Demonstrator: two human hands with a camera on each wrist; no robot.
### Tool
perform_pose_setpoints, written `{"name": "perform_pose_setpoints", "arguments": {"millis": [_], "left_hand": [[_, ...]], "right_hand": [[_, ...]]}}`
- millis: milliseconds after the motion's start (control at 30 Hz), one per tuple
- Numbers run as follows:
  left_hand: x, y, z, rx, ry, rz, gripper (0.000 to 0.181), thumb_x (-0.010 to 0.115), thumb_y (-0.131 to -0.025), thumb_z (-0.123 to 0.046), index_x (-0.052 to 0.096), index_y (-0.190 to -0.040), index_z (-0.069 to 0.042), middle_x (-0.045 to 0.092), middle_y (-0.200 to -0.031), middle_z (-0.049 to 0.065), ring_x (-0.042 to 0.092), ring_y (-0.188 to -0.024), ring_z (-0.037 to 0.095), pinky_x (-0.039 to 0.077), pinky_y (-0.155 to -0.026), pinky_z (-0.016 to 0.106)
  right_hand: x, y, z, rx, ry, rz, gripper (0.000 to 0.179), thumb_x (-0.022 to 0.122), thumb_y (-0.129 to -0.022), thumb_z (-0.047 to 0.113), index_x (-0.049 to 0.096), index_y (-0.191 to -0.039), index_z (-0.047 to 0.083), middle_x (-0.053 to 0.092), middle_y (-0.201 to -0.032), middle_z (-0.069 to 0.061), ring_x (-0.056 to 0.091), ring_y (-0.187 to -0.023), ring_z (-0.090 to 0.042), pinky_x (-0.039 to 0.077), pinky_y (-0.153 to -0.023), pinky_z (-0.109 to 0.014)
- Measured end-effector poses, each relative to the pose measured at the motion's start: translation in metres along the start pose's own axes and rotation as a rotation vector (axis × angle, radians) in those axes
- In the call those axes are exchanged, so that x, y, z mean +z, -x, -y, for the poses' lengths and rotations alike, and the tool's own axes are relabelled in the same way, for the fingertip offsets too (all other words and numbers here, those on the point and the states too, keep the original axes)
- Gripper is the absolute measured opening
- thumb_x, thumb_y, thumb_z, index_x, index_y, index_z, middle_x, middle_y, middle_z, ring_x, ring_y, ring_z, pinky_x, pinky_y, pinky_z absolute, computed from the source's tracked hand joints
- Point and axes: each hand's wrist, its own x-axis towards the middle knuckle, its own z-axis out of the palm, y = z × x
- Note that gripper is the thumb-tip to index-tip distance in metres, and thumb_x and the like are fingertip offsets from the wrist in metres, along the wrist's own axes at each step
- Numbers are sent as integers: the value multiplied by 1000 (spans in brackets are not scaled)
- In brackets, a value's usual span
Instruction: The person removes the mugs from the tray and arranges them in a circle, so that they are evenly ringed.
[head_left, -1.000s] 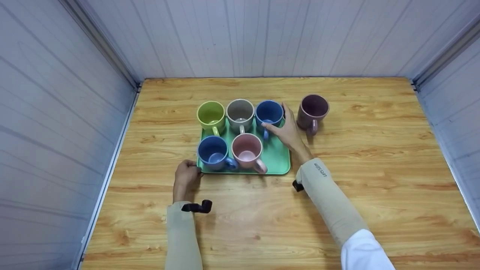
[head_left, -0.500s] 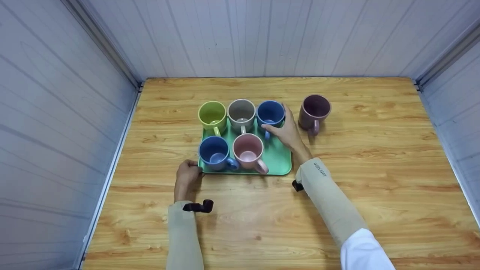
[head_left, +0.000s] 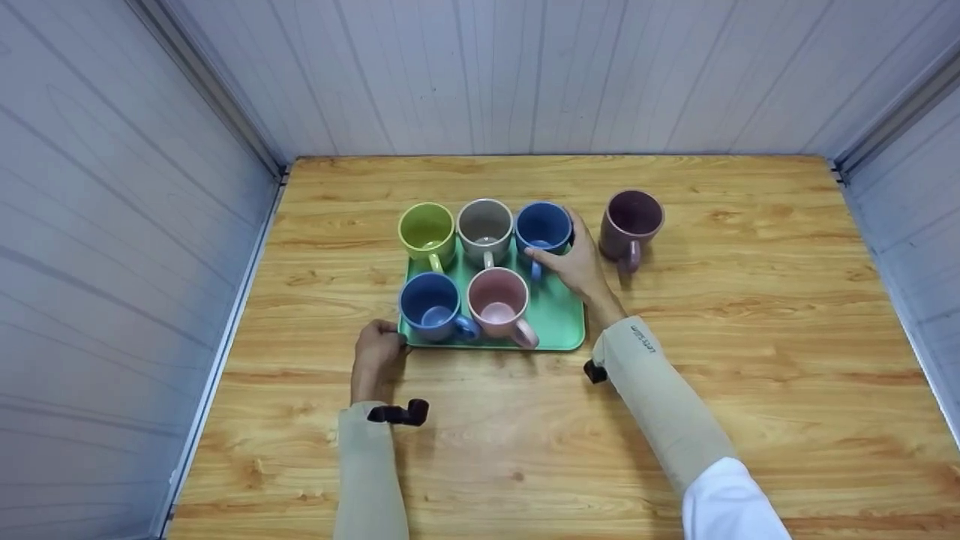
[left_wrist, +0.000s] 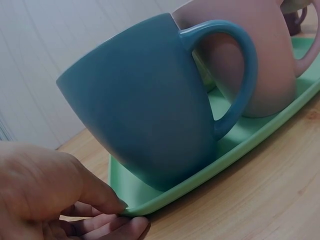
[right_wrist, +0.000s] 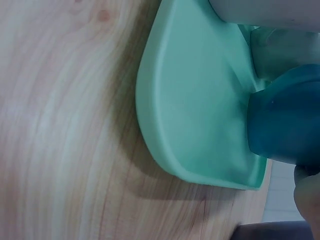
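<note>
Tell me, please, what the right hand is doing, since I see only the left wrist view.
Observer: The right hand grips the far blue mug on the tray.
Operator: Thank you. How many mugs stand on the tray?
Observer: Five: a green mug, a grey mug and the far blue mug at the back, a near blue mug and a pink mug in front.
Operator: Is any mug off the tray?
Observer: Yes, a purple mug stands on the table, right of the tray.
</note>
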Motion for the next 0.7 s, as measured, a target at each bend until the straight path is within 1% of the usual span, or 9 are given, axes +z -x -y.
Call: {"name": "perform_pose_setpoints", "arguments": {"millis": [167, 233, 333, 533, 700], "left_hand": [[0, -1, 0, 3, 0, 1, 25, 49, -89, -3, 51, -114, 1, 55, -108, 14, 55, -93, 22, 47, -78, 29], [0, -1, 1, 7, -4, -2, 24, 48, -89, -2, 52, -113, 1, 55, -108, 14, 55, -93, 23, 47, -78, 30], [1, -1, 1, 10, -14, -12, 24, 48, -89, -2, 52, -112, 1, 56, -106, 14, 55, -93, 23, 46, -79, 31], [1, -1, 1, -3, -17, -14, 24, 49, -89, -2, 52, -113, 1, 56, -107, 14, 55, -94, 23, 46, -79, 30], [1, -2, 1, -22, -9, -1, 25, 47, -90, -3, 51, -115, 0, 54, -110, 14, 53, -98, 24, 46, -81, 32]], "right_hand": [[0, 1, 1, -15, -10, -18, 97, 86, -67, 36, 36, -146, 11, 47, -143, -9, 43, -131, -19, 31, -111, -34], [-1, 2, 3, -23, -20, -26, 97, 86, -66, 37, 37, -145, 8, 48, -141, -10, 44, -130, -20, 33, -110, -34], [-4, 2, 7, -34, -22, -34, 97, 86, -66, 40, 39, -143, 7, 49, -139, -10, 46, -128, -20, 34, -109, -33], [-13, -2, 19, -92, 9, -32, 93, 86, -66, 40, 42, -141, 8, 52, -137, -8, 48, -126, -18, 37, -108, -31], [-23, -7, 32, -148, -29, -28, 90, 87, -66, 34, 44, -140, 9, 54, -135, -9, 50, -124, -19, 38, -108, -34]]}}
